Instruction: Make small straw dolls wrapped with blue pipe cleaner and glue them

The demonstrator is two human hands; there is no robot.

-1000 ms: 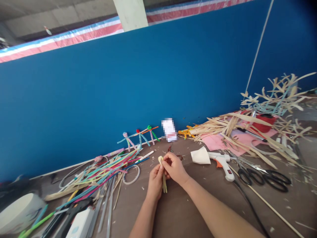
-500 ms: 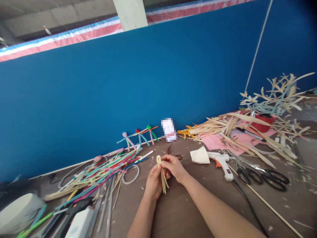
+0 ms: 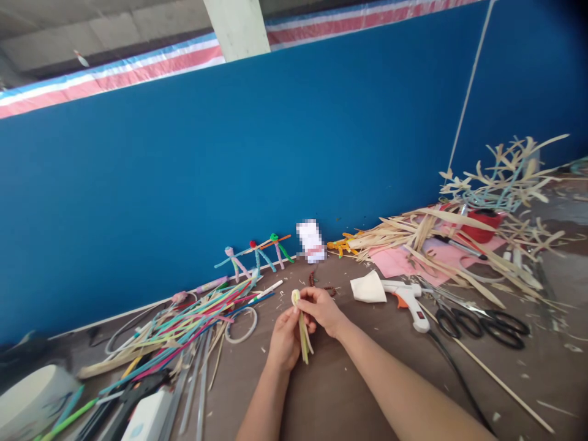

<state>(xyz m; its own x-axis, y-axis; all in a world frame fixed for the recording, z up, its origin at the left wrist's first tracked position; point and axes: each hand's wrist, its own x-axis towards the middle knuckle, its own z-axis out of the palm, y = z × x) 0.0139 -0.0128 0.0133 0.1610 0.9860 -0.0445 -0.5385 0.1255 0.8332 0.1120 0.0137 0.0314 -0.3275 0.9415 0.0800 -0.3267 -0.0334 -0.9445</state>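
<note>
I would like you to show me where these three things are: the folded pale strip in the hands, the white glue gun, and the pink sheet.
Folded pale strip (image 3: 304, 344): head view, on its hanging ends.
White glue gun (image 3: 416, 305): head view, on its handle.
Pink sheet (image 3: 387, 262): head view, on its uncovered left part.

We count one white glue gun (image 3: 413, 292). Right of it: two pairs of scissors (image 3: 493, 322). Left of it: one left hand (image 3: 283, 339), one right hand (image 3: 324, 311) — two hands in all — plus one pale looped piece (image 3: 304, 344), one dark red bead string (image 3: 329, 291), one white ring (image 3: 239, 340), three pipe-cleaner figures (image 3: 258, 257). Far left of gun: one white container (image 3: 32, 398). Loose pipe cleaners (image 3: 184, 324), also left of gun, too tangled for us to count.
</note>
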